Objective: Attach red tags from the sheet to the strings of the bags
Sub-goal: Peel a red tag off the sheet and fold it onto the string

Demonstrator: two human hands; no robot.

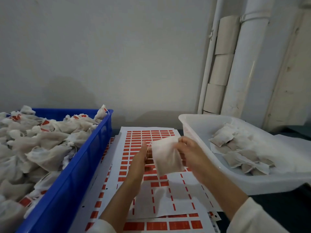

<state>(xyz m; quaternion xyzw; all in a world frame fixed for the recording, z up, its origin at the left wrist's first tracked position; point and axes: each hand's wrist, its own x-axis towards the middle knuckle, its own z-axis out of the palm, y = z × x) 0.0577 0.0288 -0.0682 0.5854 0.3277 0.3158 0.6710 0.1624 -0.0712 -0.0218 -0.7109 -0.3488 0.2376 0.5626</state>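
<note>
R hand [190, 153] grips white bag [165, 155] above tag sheet [148, 143]; L hand [140, 163] seems to pinch its string [149, 148], blurry. Risk: thin string slips or tangles w/ bag, so tag sticks crooked or onto cloth.

Motion blur and cropped edges

The white mesh bag [165, 155] and the fingers of the right hand [188, 151] smear together, so the grip is unclear; the thin string [149, 148] by the left hand [140, 158] is barely traceable. The blue plastic crate [80, 174] and the translucent white tub [235, 180] run off the frame's edges; print on the red tags [146, 137] is unreadable.
</note>
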